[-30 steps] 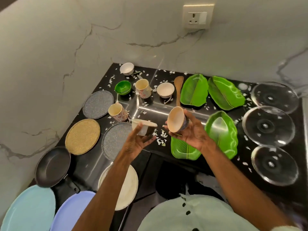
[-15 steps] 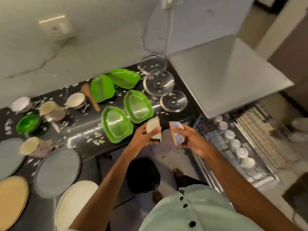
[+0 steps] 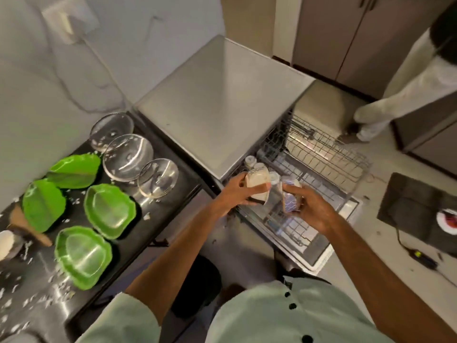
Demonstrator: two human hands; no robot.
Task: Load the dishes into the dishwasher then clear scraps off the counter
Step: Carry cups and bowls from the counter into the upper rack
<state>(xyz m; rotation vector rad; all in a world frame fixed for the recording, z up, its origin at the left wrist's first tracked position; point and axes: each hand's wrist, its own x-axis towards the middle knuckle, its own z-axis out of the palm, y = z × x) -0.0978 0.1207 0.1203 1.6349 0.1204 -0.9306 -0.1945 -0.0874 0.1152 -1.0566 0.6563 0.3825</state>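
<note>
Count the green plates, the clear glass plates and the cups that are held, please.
Green plates: 4
Clear glass plates: 3
Held cups: 2
Total: 9

You have no readable words, numbers or brand names anywhere in this view. The round white-and-red mark on the dark box on the floor to your right is too blurred to make out. The blue print on the cup gripped in your right hand is smeared, and you cannot tell whether it includes letters. The same goes for the faint marking near the rim of the cream bowl held in your left hand. The small dark tag on your shirt is too small to read.
</note>
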